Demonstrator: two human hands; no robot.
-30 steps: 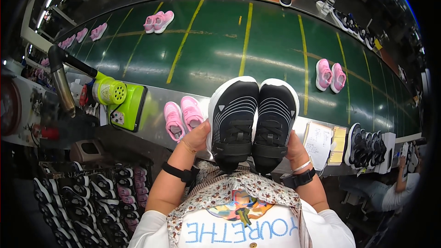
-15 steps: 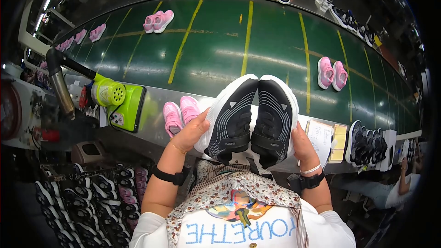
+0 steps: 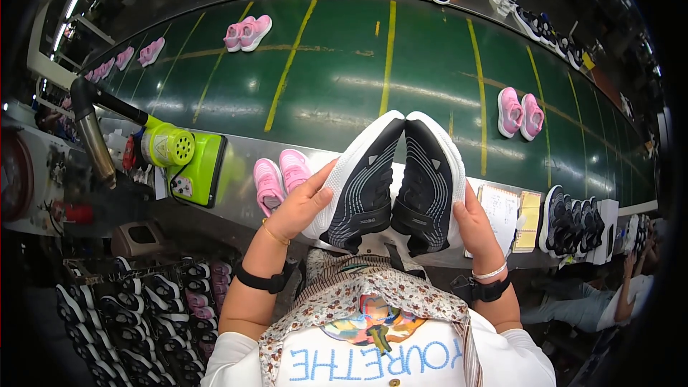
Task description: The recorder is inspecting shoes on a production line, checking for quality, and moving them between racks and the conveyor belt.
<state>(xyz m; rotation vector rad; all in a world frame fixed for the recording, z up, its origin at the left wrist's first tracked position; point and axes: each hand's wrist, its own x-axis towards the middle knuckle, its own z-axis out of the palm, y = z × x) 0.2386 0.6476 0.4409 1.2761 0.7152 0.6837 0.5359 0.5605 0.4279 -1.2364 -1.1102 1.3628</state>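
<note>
The left hand [image 3: 304, 204] was curled around the outer side of the left black shoe [image 3: 362, 179], fingers spread along its white sole edge. The right hand [image 3: 476, 226] gripped the outer side of the right black shoe [image 3: 430, 179] in the same way. Both shoes stood at the centre of the frame, toes up, touching along their inner edges, tops facing the camera.

Judged from this pose, the pair was raised and matched side by side; neither shoe had been set down on the surface [image 3: 236, 208].

Compared with the frame a second earlier, the shoes had been tilted, heels swung apart and toes together, and lifted closer to the camera.

A pink pair [image 3: 279, 179] lay just left of the hands, a green machine [image 3: 190, 165] further left. Another pink pair [image 3: 521, 112] rode the green belt [image 3: 337, 79] at right.
</note>
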